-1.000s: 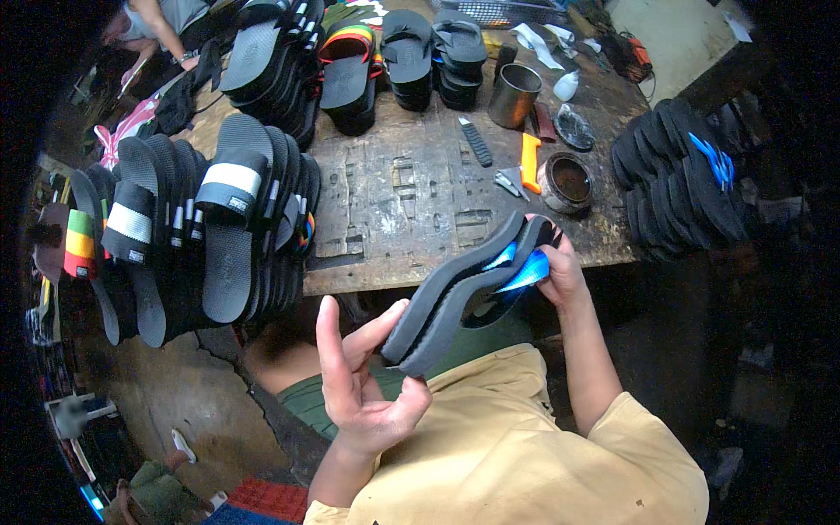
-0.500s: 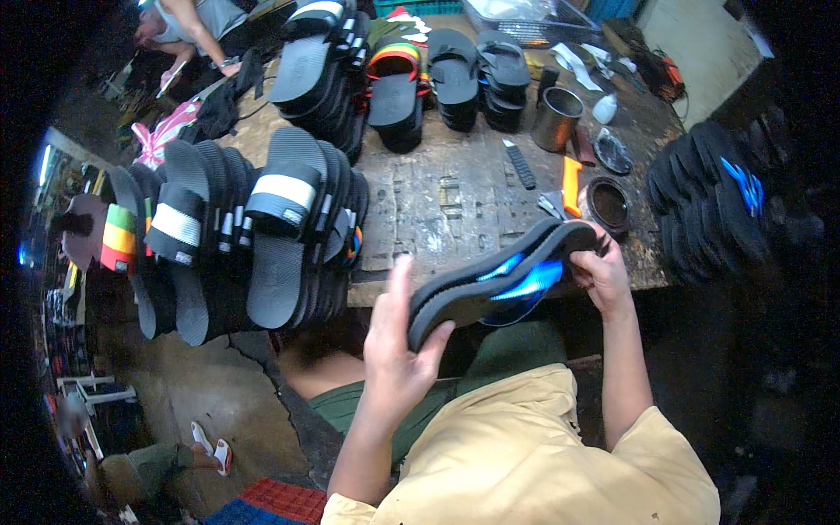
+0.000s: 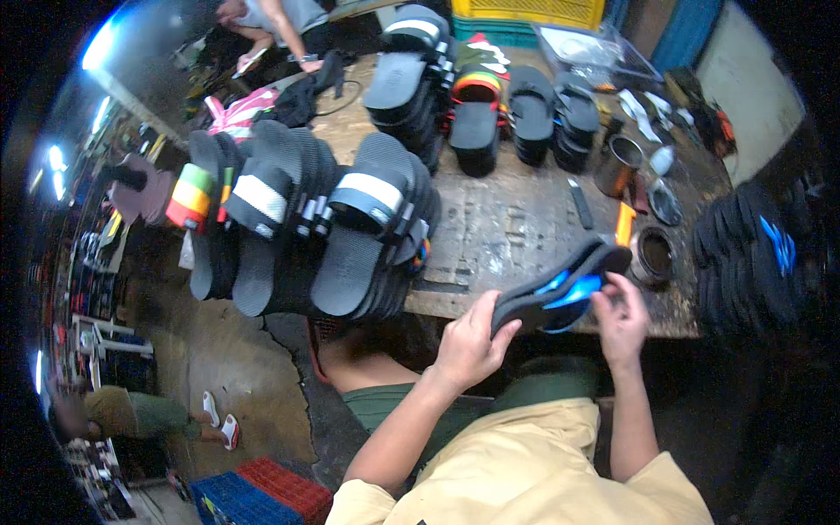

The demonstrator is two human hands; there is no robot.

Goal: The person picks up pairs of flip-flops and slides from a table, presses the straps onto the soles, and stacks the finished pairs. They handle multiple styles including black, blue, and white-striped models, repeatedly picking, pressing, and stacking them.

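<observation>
A pair of black slide sandals (image 3: 525, 306) with shiny blue straps, pressed together, is held tilted over the table's front edge. My left hand (image 3: 472, 346) is closed around their near left end, thumb on one side and fingers behind. Beside the blue straps, at the other end, my right hand (image 3: 623, 319) has bent fingers standing apart; its fingertips are close to the sandals, and whether they touch is hard to see. Just beyond them lie an orange-handled tool (image 3: 626, 223) and an open round tin (image 3: 653, 255) with dark contents.
Stacks of black slides with white straps (image 3: 367, 192) crowd the left side. More slides (image 3: 477, 131) line the back, near a metal cup (image 3: 619, 164) and a cutter knife (image 3: 580, 204). Black sandals (image 3: 744, 254) are piled at the right. A person (image 3: 284, 26) leans at the far left.
My view has shifted, so the table appears further right. My left hand has closed on the sandals' end. My right hand has let go of the far end and moved down beside the blue straps.
</observation>
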